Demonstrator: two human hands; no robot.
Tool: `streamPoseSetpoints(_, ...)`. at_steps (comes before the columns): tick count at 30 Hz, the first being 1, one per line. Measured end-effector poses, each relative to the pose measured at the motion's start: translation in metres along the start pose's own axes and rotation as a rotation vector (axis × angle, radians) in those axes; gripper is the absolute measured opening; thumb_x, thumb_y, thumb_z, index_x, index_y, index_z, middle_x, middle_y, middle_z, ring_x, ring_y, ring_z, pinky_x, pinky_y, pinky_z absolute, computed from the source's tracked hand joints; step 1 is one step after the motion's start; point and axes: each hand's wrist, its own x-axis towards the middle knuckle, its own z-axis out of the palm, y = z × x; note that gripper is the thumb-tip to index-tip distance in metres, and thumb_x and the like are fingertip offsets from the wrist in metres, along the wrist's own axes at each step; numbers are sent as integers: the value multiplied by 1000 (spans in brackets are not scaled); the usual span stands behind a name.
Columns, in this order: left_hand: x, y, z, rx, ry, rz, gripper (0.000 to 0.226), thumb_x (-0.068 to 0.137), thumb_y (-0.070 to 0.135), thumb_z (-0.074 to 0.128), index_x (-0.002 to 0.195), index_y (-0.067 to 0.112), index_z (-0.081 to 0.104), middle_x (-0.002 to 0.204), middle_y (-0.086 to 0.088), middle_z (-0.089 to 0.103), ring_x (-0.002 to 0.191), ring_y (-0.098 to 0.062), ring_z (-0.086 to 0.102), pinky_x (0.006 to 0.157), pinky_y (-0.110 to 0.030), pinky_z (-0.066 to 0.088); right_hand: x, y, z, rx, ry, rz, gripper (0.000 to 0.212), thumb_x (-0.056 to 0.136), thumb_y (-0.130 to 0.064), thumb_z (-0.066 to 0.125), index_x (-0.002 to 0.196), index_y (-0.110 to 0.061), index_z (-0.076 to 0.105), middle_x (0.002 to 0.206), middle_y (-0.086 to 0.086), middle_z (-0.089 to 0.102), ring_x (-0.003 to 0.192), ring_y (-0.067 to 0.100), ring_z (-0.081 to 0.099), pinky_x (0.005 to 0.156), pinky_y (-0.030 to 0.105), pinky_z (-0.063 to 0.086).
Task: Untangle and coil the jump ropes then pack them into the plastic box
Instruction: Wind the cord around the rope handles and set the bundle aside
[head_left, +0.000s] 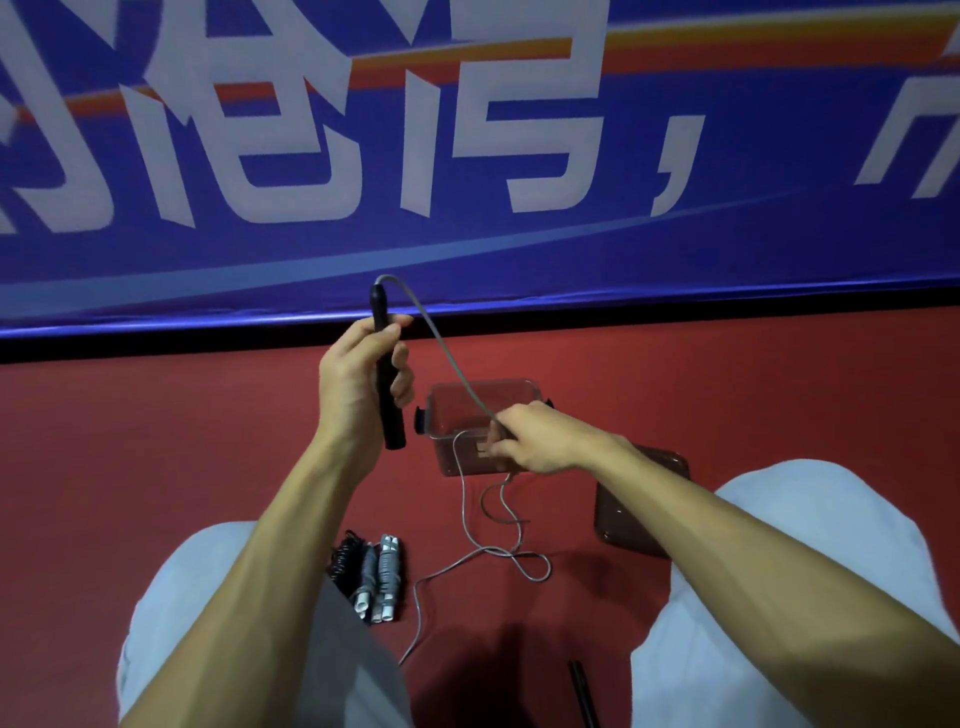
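My left hand (358, 376) grips a black jump-rope handle (387, 369) upright, above the red floor. A thin grey rope (441, 338) arcs from the handle's top down to my right hand (535, 439), which pinches it over the clear plastic box (467, 400). Below my right hand the rope drops in loose loops (498, 545) across the floor towards me. The rope's other black handle (582, 691) lies at the bottom edge. A coiled jump rope with grey-white handles (374, 577) lies by my left forearm.
The box's lid (628, 514) lies flat on the floor right of the box, partly under my right forearm. A blue banner with white lettering (467, 156) stands along the far edge of the red floor. My knees in light trousers (805, 545) frame the work area.
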Motion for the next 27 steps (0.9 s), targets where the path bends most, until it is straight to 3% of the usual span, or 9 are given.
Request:
streamPoseSetpoints(2,1,-3,1,56,112,-16,13,89,-1,56,90,12,55,60,1,43,41,-9,32,42,-21,28,-3,0,-5,221,79,44,3,96,-12,55,98,-13,55,86,10,70,80,30,70,68,38,60)
streamPoseSetpoints(5,2,-13,2,163,228,-79,20,88,-7,57,95,12,53,62,-1,44,39,-7,31,40,-21,28,-6,-4,-20,570,297,70,18,95,-4,54,109,-13,47,82,17,68,65,33,69,56,38,60)
streamPoseSetpoints(10,2,-41,13,530,75,-84,18,97,10,52,90,15,68,44,9,43,36,-8,35,40,-20,29,-17,-14,-49,1057,578,-38,23,97,-1,51,116,-8,41,79,18,64,47,22,64,47,33,57)
streamPoseSetpoints(14,-5,-57,27,639,-157,-134,20,99,19,53,97,23,72,71,-2,58,63,-18,52,63,-33,46,-25,-14,-61,1203,675,-30,20,97,-4,53,115,-5,47,78,15,65,48,21,65,49,31,57)
streamPoseSetpoints(17,-9,-60,30,715,-223,-117,24,94,26,57,80,36,73,70,0,54,67,-17,51,67,-36,48,-29,-14,-64,1281,682,10,17,97,-4,53,114,-2,49,78,16,63,47,20,65,48,30,57)
streamPoseSetpoints(20,-11,-62,30,824,-286,-45,19,90,7,53,73,6,63,66,-2,46,64,-15,42,65,-33,40,-32,-11,-67,1347,668,39,14,98,-1,51,112,-2,50,80,17,62,48,21,67,50,31,58)
streamPoseSetpoints(22,-13,-63,32,840,-257,-60,17,91,5,54,76,6,62,66,2,53,62,-12,47,65,-29,42,-34,-9,-68,1350,670,43,13,98,-1,49,111,-2,50,79,16,62,49,21,67,50,31,58)
streamPoseSetpoints(24,-16,-61,36,712,-213,-121,17,97,11,56,81,12,63,68,2,63,59,-8,58,60,-21,47,-34,-6,-68,1320,696,53,17,99,-3,49,116,-1,49,79,15,63,50,21,67,50,29,57)
streamPoseSetpoints(27,-22,-58,44,404,-162,-219,14,100,9,52,87,9,58,72,-10,70,67,-24,70,61,-29,57,-31,-2,-65,1296,676,94,31,101,-12,47,130,-1,42,88,15,66,57,23,68,56,30,59)
